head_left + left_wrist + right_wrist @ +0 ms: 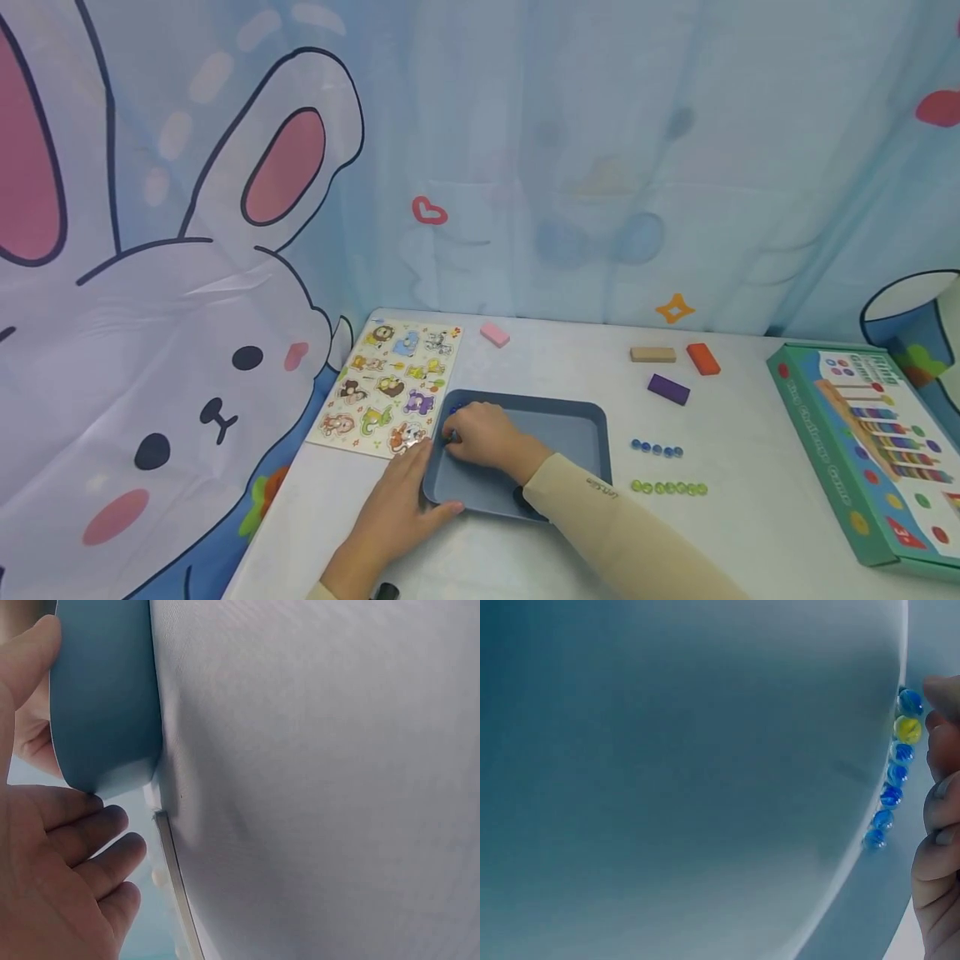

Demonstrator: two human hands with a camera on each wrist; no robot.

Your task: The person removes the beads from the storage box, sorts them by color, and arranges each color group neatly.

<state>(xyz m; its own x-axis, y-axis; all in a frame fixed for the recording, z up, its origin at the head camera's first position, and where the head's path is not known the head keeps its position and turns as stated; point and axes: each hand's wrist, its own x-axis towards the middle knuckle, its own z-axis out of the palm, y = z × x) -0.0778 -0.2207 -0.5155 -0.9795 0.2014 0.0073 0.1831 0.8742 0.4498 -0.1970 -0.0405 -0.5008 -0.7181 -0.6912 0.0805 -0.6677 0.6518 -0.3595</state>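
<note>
My right hand (483, 435) reaches into the grey-blue tray (555, 408), fingers curled, thumb and forefinger pinching a blue marble (453, 436) near the left wall. In the right wrist view, the fingertips are right at the blue marble (910, 702) that ends a row along the wall. Beside it in that row sit a yellow marble (907, 730) and several more blue marbles (891, 796). My left hand (401, 504) rests at the tray's near left corner, thumb along the front rim and fingers outstretched by the left side; the left wrist view shows them loosely bent.
An animal puzzle board (390, 387) lies left of the tray. To the right are rows of blue marbles (657, 448) and green marbles (669, 487). Pink (495, 335), tan (652, 355), red (703, 359) and purple blocks (668, 389) lie farther back; a game box (877, 458) stands far right.
</note>
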